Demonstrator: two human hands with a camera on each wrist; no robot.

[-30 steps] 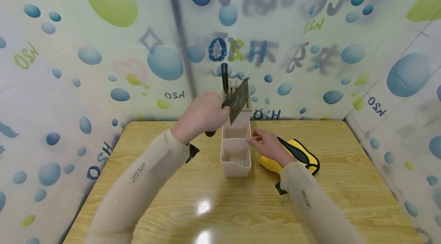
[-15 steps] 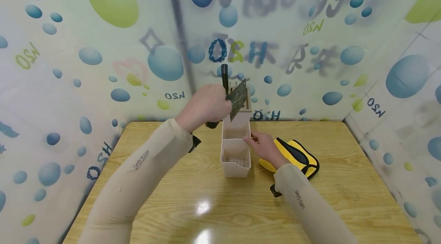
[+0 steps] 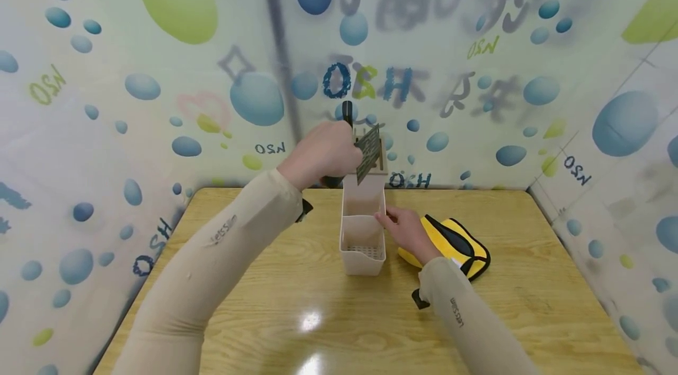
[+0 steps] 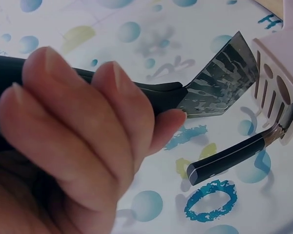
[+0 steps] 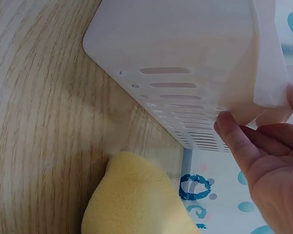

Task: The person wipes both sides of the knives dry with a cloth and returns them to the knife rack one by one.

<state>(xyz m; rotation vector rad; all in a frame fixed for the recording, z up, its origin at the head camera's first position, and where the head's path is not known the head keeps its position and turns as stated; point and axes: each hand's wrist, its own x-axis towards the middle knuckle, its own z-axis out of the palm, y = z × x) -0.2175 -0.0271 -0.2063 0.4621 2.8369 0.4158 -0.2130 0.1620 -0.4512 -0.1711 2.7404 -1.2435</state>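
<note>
My left hand (image 3: pixel 327 150) grips the black handle of a cleaver with a dark patterned blade (image 4: pixel 219 80). It is above the back of a pale knife holder (image 3: pixel 363 263), with the blade close to the slotted top in the left wrist view. Standing in one of the slots is another knife with a black, riveted handle (image 4: pixel 227 158). My right hand (image 3: pixel 406 228) is at the holder's right side, pinching its side wall near the rim. In the right wrist view a fingertip (image 5: pixel 227 122) presses the outside of that wall; the thumb is partly cut off by the frame.
A yellow and black soft item (image 3: pixel 450 239) lies on the wooden table (image 3: pixel 275 304) just right of the holder; its yellow side looks fuzzy in the right wrist view. A patterned wall covering (image 3: pixel 450 22) encloses the table at the back and sides.
My left hand has moved a little right and up with the cleaver, nearer to the slots. My right hand has shifted slightly and its fingers have settled against the holder's side.
</note>
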